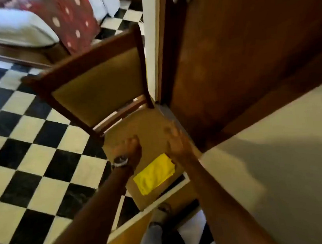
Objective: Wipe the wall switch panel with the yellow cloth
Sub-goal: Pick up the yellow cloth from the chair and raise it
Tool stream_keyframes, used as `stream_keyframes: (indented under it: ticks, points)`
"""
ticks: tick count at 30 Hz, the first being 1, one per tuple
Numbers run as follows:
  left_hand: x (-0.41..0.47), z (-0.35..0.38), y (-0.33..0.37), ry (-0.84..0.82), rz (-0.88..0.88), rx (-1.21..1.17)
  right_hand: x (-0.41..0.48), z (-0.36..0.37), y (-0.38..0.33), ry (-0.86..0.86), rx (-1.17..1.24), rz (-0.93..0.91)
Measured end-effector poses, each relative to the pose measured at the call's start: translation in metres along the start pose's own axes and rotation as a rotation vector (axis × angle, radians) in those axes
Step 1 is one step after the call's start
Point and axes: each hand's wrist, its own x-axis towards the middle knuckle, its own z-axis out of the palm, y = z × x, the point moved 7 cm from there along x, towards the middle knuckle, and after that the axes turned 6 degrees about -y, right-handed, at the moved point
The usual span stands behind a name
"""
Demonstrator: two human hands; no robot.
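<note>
Hands first: I see both reaching down over the chair (117,90), which I take as my landmark. My left hand (129,147), with a wristwatch (120,160) on the wrist, hangs above the left part of the seat with its fingers (133,140) curled in on nothing. My right hand (175,141) is over the seat's right edge, fingers (171,130) loosely spread and blurred, also holding nothing. The yellow cloth (154,173) lies flat on the seat's near part, between my two forearms, its far corner right beside my right wrist; I cannot tell whether they touch. Left of the chair runs a black-and-white checkered floor (27,147). A brown wooden door (237,62) stands right of the chair, and a bed (21,26) with a red spotted cover lies beyond the chair's back. I cannot make out the switch panel.
</note>
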Motion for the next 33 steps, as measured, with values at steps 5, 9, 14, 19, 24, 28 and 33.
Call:
stream_keyframes:
  ticks: [5,9,14,19,24,28,33]
  points:
    - [0.022,0.165,-0.028,-0.305,-0.014,0.016,0.014,0.162,0.000,-0.068,-0.155,-0.227]
    - [0.040,0.235,-0.028,-0.420,0.005,-0.068,0.024,0.227,0.016,-0.177,-0.276,-0.188]
    - [0.048,0.238,-0.011,-0.492,0.059,0.131,0.015,0.194,0.034,-0.272,-0.285,-0.128]
    - [0.064,0.121,0.056,-0.406,0.225,0.103,0.006,0.040,0.065,-0.088,-0.223,-0.067]
    - [0.054,-0.107,0.167,-0.169,0.564,-0.060,-0.027,-0.223,0.066,0.159,-0.295,-0.092]
    - [0.007,-0.305,0.234,-0.038,0.690,-0.397,-0.111,-0.448,0.020,0.523,-0.408,-0.135]
    - [-0.142,-0.554,0.327,0.293,0.989,-0.741,-0.310,-0.688,-0.045,1.121,-0.268,-0.255]
